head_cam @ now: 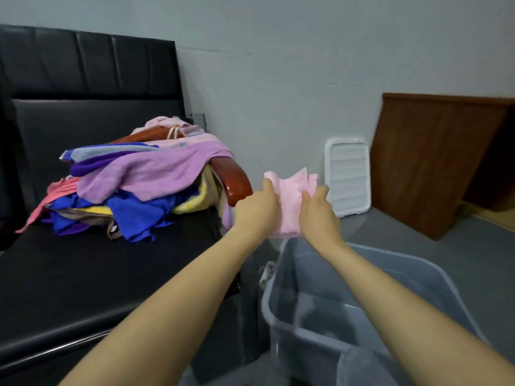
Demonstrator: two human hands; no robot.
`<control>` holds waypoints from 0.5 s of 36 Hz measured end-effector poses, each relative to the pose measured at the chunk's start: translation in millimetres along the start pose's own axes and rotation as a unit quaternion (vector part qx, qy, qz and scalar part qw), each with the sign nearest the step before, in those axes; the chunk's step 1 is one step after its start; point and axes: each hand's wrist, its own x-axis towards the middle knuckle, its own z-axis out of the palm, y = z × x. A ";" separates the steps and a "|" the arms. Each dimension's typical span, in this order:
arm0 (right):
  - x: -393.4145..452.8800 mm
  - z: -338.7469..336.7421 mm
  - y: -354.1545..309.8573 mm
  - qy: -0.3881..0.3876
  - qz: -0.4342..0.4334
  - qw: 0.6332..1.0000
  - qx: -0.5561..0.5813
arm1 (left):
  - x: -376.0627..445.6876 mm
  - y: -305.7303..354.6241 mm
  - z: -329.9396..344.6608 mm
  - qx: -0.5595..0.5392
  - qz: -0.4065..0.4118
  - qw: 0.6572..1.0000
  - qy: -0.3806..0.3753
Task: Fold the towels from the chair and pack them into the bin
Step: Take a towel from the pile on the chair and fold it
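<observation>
Above the bin's [281,319] far rim, the left hand [257,210] and right hand [320,215] each pinch an edge of the pink towel [292,196], apparently holding it taut to fold. Left of the bin, the pile [133,185] waits on the chair [83,274].

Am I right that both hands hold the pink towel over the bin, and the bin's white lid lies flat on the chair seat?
Not quite. The head view shows the white lid standing against the wall, not on the chair. The rest holds: left hand and right hand hold the pink towel above the bin.
</observation>
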 end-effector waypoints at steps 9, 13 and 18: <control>38.4 13.2 132.8 -0.046 0.137 0.989 0.019 | 23.3 86.7 122.9 -0.074 0.002 0.989 -0.125; 48.8 52.6 190.1 -0.098 0.195 0.975 0.046 | 28.1 98.0 189.1 -0.074 -0.008 0.978 -0.195; 52.5 119.3 245.1 -0.151 0.246 0.953 0.093 | 24.6 92.9 271.8 -0.053 -0.029 0.960 -0.272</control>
